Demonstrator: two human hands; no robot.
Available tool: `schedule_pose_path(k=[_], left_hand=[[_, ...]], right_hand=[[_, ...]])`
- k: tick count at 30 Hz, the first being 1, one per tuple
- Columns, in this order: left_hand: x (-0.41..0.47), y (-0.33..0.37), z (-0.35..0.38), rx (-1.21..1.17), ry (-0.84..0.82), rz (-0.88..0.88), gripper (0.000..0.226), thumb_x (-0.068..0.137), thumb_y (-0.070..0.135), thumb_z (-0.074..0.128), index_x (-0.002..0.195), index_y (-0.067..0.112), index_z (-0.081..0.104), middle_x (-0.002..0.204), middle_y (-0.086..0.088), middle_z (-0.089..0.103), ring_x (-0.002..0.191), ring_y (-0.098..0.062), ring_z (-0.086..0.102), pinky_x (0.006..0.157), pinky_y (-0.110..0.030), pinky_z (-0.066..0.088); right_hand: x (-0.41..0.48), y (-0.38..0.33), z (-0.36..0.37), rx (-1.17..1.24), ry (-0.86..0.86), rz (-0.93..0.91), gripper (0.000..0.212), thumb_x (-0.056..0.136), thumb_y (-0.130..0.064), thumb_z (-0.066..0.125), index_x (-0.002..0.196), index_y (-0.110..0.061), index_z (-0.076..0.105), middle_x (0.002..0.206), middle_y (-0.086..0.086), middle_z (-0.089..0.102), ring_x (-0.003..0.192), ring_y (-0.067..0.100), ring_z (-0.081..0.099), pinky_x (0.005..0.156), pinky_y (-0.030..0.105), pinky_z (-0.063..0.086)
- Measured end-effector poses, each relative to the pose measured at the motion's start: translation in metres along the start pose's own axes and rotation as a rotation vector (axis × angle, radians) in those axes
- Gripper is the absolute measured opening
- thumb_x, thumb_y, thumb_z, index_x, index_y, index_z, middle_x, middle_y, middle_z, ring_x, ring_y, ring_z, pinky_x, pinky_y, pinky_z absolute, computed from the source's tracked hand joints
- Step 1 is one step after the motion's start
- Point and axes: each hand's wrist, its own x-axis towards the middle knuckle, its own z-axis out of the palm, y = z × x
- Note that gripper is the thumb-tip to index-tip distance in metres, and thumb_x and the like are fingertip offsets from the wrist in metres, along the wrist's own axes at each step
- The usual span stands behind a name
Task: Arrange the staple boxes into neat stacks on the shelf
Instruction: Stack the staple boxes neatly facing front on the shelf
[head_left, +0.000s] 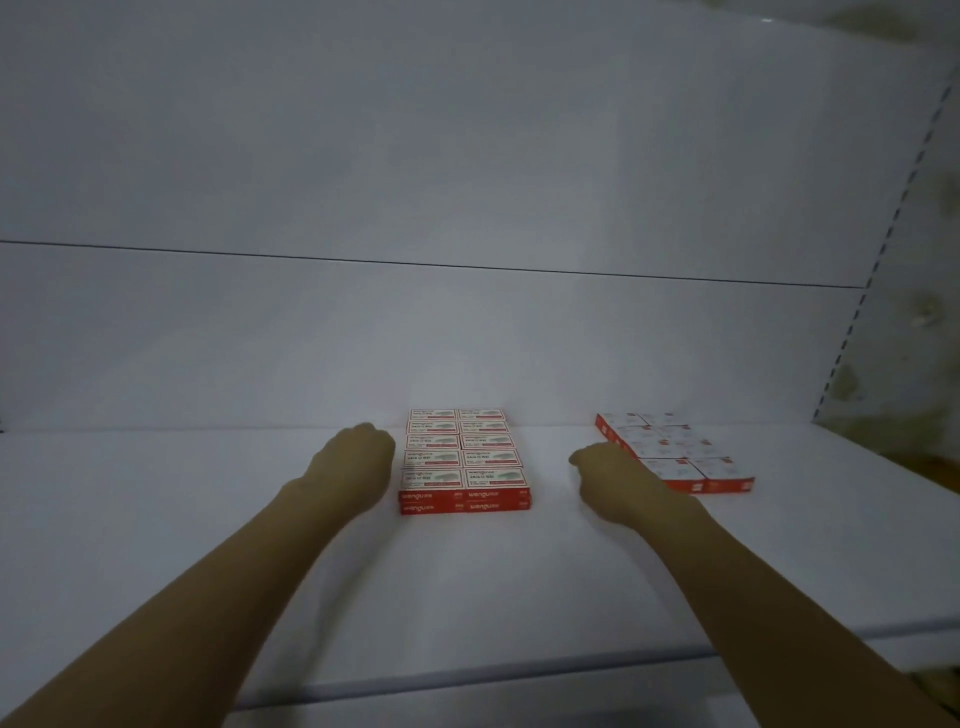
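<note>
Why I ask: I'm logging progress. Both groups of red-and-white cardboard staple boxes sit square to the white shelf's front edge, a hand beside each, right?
Not both: the head view shows the left group square to the white shelf, the right group skewed; left hand and right hand do sit beside them.

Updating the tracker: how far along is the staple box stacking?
Done: the middle stack sits square, two layers high. In hand: the right hand is at the left edge of the right group, which lies skewed; the left hand is beside the middle stack, holding nothing visible. Left: squaring that group.
</note>
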Motion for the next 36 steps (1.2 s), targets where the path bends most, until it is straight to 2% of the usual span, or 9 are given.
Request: schedule_pose_path(k=[7,12,15,20,26,28,31,34,36], left_hand=[[0.029,0.089,-0.021,-0.077,0.135,0.121,0.027,0.09,0.002,0.038,0.108,0.004,0.059,0.108,-0.011,0.057,0.098,-0.026,0.057,0.081,-0.032,0.047],[0.057,0.171,-0.012,-0.128,0.081,0.16,0.023,0.092,0.005,0.039,0.105,0.004,0.057,0.106,-0.012,0.055,0.092,-0.024,0.052,0.076,-0.03,0.04],[0.07,0.211,0.0,-0.149,0.041,0.13,0.023,0.093,0.007,0.039,0.106,0.005,0.057,0.113,-0.011,0.057,0.104,-0.026,0.055,0.081,-0.03,0.042],[0.087,0.246,0.02,-0.185,-0.006,0.018,0.025,0.093,0.005,0.037,0.106,0.003,0.059,0.116,-0.012,0.058,0.105,-0.026,0.057,0.079,-0.03,0.044],[0.109,0.262,0.04,-0.225,-0.041,-0.04,0.036,0.094,0.004,0.035,0.123,0.003,0.057,0.126,-0.013,0.053,0.113,-0.025,0.054,0.093,-0.027,0.042],[0.119,0.265,0.044,-0.234,-0.04,-0.043,0.035,0.095,0.005,0.035,0.124,0.004,0.055,0.126,-0.012,0.051,0.113,-0.025,0.054,0.093,-0.027,0.042],[0.139,0.265,0.046,-0.241,-0.052,-0.025,0.036,0.096,0.006,0.035,0.126,0.007,0.055,0.124,-0.012,0.049,0.112,-0.026,0.053,0.095,-0.029,0.043],[0.153,0.267,0.048,-0.261,-0.072,0.023,0.033,0.097,0.012,0.037,0.123,0.008,0.057,0.12,-0.012,0.049,0.109,-0.027,0.053,0.095,-0.03,0.044],[0.158,0.271,0.049,-0.256,-0.082,0.054,0.027,0.096,0.015,0.042,0.117,0.006,0.058,0.12,-0.011,0.049,0.108,-0.027,0.052,0.096,-0.031,0.044]], right_hand=[[0.018,0.085,-0.029,-0.04,0.035,0.043,0.041,0.089,0.0,0.04,0.127,-0.01,0.054,0.13,0.012,0.053,0.116,0.026,0.053,0.098,0.032,0.044],[0.03,0.158,-0.037,-0.048,0.037,0.075,0.037,0.089,0.0,0.042,0.122,-0.008,0.058,0.123,0.012,0.055,0.107,0.026,0.056,0.091,0.032,0.048],[0.04,0.2,-0.032,-0.038,0.012,0.072,0.034,0.091,-0.004,0.044,0.122,-0.007,0.057,0.122,0.011,0.056,0.106,0.024,0.057,0.089,0.029,0.047],[0.063,0.252,-0.017,0.004,-0.031,0.026,0.037,0.092,-0.002,0.039,0.126,-0.008,0.055,0.126,0.01,0.055,0.112,0.022,0.055,0.093,0.026,0.044],[0.092,0.266,0.014,0.068,-0.059,-0.056,0.043,0.092,0.002,0.039,0.132,-0.009,0.05,0.127,0.011,0.05,0.115,0.022,0.052,0.094,0.023,0.039],[0.104,0.265,0.02,0.093,-0.032,-0.088,0.04,0.093,0.002,0.038,0.128,-0.008,0.054,0.124,0.012,0.052,0.111,0.023,0.054,0.089,0.023,0.04],[0.122,0.26,0.024,0.105,-0.003,-0.148,0.027,0.097,-0.009,0.038,0.111,-0.006,0.06,0.108,0.012,0.053,0.095,0.022,0.055,0.071,0.018,0.036],[0.136,0.254,0.026,0.12,-0.003,-0.204,0.027,0.098,-0.019,0.04,0.099,-0.005,0.063,0.085,0.002,0.042,0.078,0.016,0.047,0.054,0.011,0.029],[0.142,0.254,0.029,0.13,0.023,-0.212,0.028,0.098,-0.02,0.041,0.096,-0.004,0.064,0.075,-0.005,0.034,0.075,0.013,0.044,0.051,0.01,0.025]])
